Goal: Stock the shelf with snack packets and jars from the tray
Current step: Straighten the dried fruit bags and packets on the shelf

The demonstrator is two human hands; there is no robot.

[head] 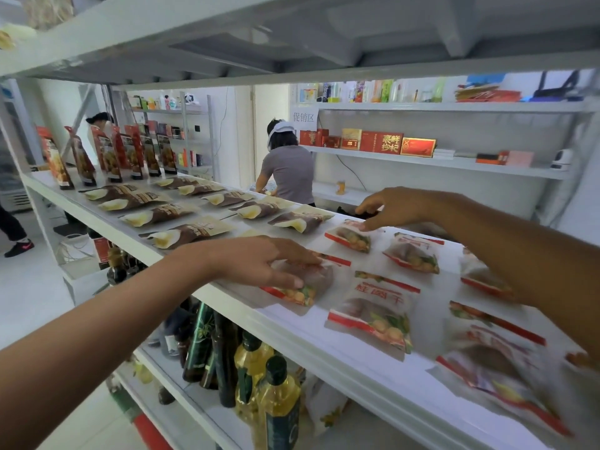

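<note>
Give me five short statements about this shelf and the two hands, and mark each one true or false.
1. The left hand rests on a red-and-white snack packet near the shelf's front edge. True.
2. The right hand holds a jar. False: its fingertips touch another red-and-white packet farther back; no jar shows on this shelf.
3. The brown packets lie flat in rows on the shelf. True.
4. The red pouches at the far left end lie flat. False: they stand upright.
5. Bottles stand on the shelf below. True.
</note>
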